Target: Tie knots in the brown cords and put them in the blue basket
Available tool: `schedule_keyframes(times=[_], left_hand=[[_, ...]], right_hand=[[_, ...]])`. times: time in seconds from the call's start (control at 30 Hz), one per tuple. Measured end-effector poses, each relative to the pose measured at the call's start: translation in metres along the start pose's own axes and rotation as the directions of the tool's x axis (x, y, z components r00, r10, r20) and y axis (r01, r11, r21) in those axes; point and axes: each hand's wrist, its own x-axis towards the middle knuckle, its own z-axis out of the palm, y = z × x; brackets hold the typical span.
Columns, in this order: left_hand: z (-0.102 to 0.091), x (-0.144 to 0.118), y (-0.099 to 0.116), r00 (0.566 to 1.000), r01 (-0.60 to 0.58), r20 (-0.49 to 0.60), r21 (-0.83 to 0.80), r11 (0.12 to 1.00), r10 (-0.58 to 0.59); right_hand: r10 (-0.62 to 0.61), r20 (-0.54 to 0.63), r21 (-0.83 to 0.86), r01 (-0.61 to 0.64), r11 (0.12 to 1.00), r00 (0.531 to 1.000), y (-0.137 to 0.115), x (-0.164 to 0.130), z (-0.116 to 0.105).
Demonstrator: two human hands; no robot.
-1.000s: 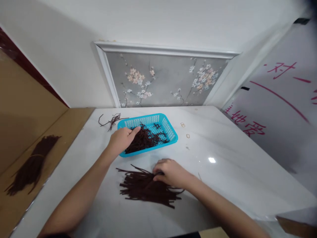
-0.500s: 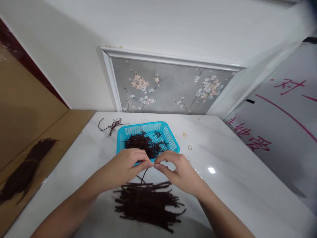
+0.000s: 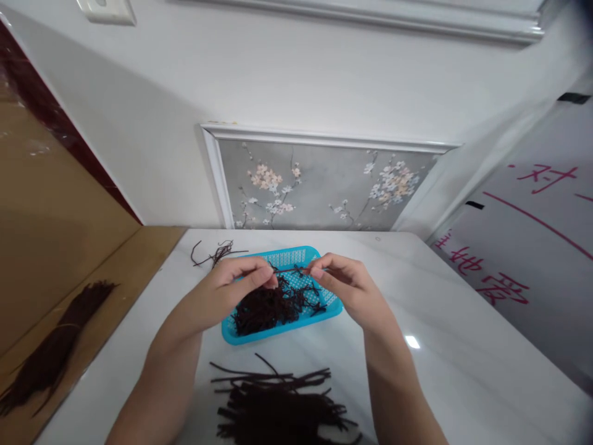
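Observation:
My left hand point(image 3: 231, 287) and my right hand point(image 3: 345, 284) are raised over a turquoise plastic basket point(image 3: 259, 335). Between their pinched fingertips a thin dark brown strand point(image 3: 291, 270) is stretched level. The basket holds a tangled heap of knotted dark strands point(image 3: 273, 306). In front of it, near the table's front edge, lies a flat pile of straight dark strands point(image 3: 282, 405) on the white marble table point(image 3: 440, 371).
A few loose dark strands point(image 3: 215, 252) lie behind the basket at the table's back left. A thick bundle of dark strands point(image 3: 50, 352) rests on the brown cardboard surface to the left. A floral wall panel stands behind the table; a white sheet with red writing leans at right.
My left hand left the basket and my right hand left the front pile. Both came together on one strand, lifted it over the basket and drew it level. The camera tilted up.

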Motion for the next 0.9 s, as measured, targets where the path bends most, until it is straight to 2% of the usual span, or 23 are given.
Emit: schedule_keyframes(times=[0.07,0.1,0.2,0.3,0.37,0.43,0.53,0.67,0.8,0.83,0.9], left_hand=[[0.005,0.012,-0.004,0.997,-0.068,-0.048,-0.279,0.958,0.057],[0.010,0.019,-0.006,0.994,-0.091,-0.098,-0.438,0.894,0.053],[0.030,0.034,-0.009,0.989,-0.107,-0.146,-0.754,0.648,-0.006],[0.048,0.042,-0.010,0.980,-0.127,-0.181,-0.888,0.442,-0.082],[0.055,0.044,-0.011,0.969,-0.154,-0.218,-0.904,0.400,-0.120],[0.058,0.044,-0.013,0.961,-0.182,-0.252,-0.886,0.426,-0.114],[0.059,0.046,-0.017,0.931,-0.266,-0.354,-0.824,0.500,-0.089],[0.063,0.050,-0.020,0.855,-0.358,-0.510,-0.710,0.606,-0.092],[0.071,0.048,-0.019,0.730,-0.423,-0.683,-0.488,0.763,-0.032],[0.073,0.047,-0.019,0.711,-0.427,-0.703,-0.429,0.796,0.003],[0.078,0.044,-0.018,0.708,-0.415,-0.703,-0.328,0.849,0.074]], right_hand=[[0.003,0.015,0.290,-0.007,0.957,1.000,0.002,0.006,0.005],[0.009,0.020,0.441,-0.016,0.897,1.000,0.004,0.010,0.010],[0.043,0.033,0.775,-0.053,0.630,0.999,0.009,0.018,0.027],[0.029,0.006,0.905,-0.017,0.424,1.000,0.014,0.023,0.043],[0.027,-0.006,0.930,-0.004,0.367,1.000,0.016,0.026,0.048],[0.045,-0.025,0.923,0.006,0.384,0.999,0.018,0.028,0.051],[0.076,-0.129,0.857,0.072,0.510,0.989,0.020,0.031,0.054],[0.091,-0.274,0.737,0.148,0.660,0.957,0.021,0.033,0.059],[0.085,-0.370,0.600,0.168,0.782,0.925,0.023,0.032,0.062],[0.077,-0.401,0.559,0.177,0.810,0.913,0.024,0.031,0.063],[0.048,-0.459,0.481,0.202,0.853,0.887,0.025,0.029,0.063]])
